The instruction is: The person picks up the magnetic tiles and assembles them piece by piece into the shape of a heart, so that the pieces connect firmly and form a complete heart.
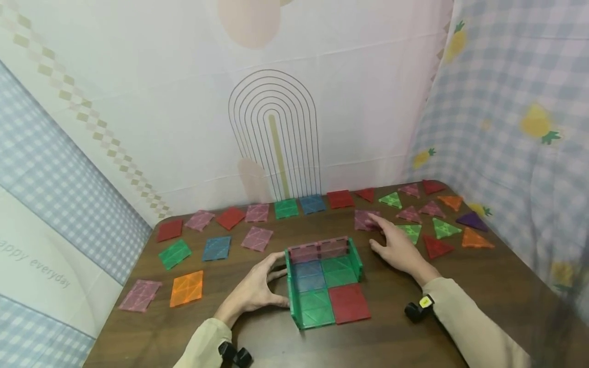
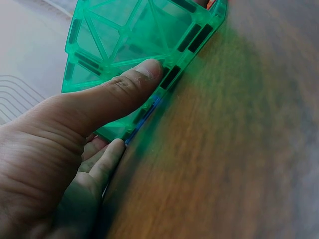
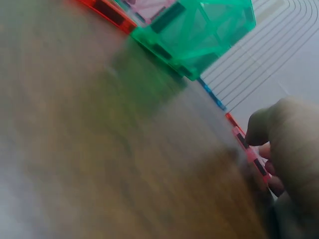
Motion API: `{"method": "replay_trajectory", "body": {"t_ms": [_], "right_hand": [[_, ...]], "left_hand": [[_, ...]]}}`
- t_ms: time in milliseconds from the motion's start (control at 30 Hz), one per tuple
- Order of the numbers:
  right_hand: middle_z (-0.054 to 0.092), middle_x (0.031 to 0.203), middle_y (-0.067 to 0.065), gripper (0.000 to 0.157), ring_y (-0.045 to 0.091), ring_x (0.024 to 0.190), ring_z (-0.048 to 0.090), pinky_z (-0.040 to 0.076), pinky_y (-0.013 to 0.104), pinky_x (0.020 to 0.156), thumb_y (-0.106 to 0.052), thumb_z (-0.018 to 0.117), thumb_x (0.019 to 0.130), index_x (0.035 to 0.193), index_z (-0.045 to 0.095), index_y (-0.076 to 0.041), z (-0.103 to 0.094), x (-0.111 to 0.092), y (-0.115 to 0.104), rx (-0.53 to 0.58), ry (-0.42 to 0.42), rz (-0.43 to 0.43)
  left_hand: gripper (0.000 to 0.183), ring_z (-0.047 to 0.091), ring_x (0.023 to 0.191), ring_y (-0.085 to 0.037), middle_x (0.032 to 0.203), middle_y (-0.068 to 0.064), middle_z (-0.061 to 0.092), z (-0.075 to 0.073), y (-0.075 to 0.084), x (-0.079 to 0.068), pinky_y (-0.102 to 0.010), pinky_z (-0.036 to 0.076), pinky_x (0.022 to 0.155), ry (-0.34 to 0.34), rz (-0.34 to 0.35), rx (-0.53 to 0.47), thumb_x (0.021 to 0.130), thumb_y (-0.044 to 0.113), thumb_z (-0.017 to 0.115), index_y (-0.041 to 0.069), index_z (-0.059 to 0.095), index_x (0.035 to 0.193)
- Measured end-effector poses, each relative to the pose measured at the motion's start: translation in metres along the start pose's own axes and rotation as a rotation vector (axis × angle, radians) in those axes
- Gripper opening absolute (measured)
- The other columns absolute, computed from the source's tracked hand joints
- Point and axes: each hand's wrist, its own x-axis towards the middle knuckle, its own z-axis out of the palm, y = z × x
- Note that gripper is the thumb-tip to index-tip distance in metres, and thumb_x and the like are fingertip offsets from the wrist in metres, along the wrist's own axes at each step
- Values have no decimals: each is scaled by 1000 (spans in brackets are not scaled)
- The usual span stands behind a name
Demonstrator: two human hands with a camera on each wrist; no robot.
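A low box of magnetic tiles stands on the table, its floor made of a blue tile point(image 1: 309, 276), green tiles point(image 1: 316, 308) and a red tile point(image 1: 349, 303). Green walls point(image 2: 134, 30) rise at its left and right, and a pink wall point(image 1: 319, 249) runs along the back. My left hand point(image 1: 254, 289) rests against the outside of the left wall, thumb point(image 2: 124, 89) on its face and fingers near the far corner. My right hand point(image 1: 399, 249) reaches over a loose pink square tile point(image 1: 362, 221), fingertips over it and thumb apart; contact is unclear.
Loose square tiles lie at left and back, among them an orange one point(image 1: 186, 289) and a blue one point(image 1: 217, 248). Triangle tiles, such as a red one point(image 1: 437, 247) and a purple one point(image 1: 472, 220), lie at right. A white cloth point(image 1: 193, 128) hangs behind the table.
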Motion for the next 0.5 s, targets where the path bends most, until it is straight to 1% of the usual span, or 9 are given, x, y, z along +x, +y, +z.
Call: {"method": "replay_trajectory", "body": {"t_ms": [67,133,167,233,267,333,400,500], "right_hand": [[62,154,20,71,47,147,53,42,71,119,-4,73,106,170,41,-3,1,-2,-2,-31,-2,-21],[65,148,18,67,46,141,55,44,72,115,-3,74,104,166,48,-4,1,-6,-4,-71,5,-53],[66,144,17,63,44,135,57,47,69,112,-3,75,104,163,52,-4,1,-9,-5,-87,11,-71],[66,133,13,54,35,120,58,52,58,100,-2,76,103,155,62,-5,2,-14,-8,-118,31,-116],[65,128,11,49,30,112,56,52,52,93,-2,76,103,151,67,-5,2,-18,-9,-135,41,-137],[63,123,10,40,27,107,52,48,46,85,-2,79,102,141,74,-7,1,-25,-11,-159,59,-168],[62,127,13,33,31,112,51,49,47,86,-4,81,100,133,79,-10,-1,-33,-14,-166,64,-180],[58,146,22,25,45,130,50,53,61,96,-10,85,100,123,80,-18,-8,-44,-16,-164,23,-162]], "left_hand": [[115,52,153,-43,176,-17,32,-1,1,0,-32,58,111,-1,-1,0,82,5,100,11,31,172],[114,53,153,-43,176,-17,32,-2,1,0,-32,57,112,-2,-1,4,83,6,100,11,30,173],[114,53,153,-43,177,-17,31,-3,1,0,-33,57,112,-2,-3,7,83,6,100,11,30,173],[114,53,153,-42,178,-18,30,-3,0,0,-34,56,113,1,-9,11,83,6,99,10,29,173],[115,53,153,-41,178,-18,29,-4,0,-1,-34,56,113,4,-15,15,83,5,99,10,28,173],[115,53,153,-41,179,-18,27,-4,0,-1,-35,56,114,7,-20,23,84,6,99,9,28,173],[115,53,153,-41,179,-19,27,-3,-1,0,-35,56,114,5,-20,22,84,6,99,9,28,173],[115,53,153,-41,178,-19,28,-3,-3,0,-35,56,114,1,-14,23,84,8,100,9,28,173]]}}
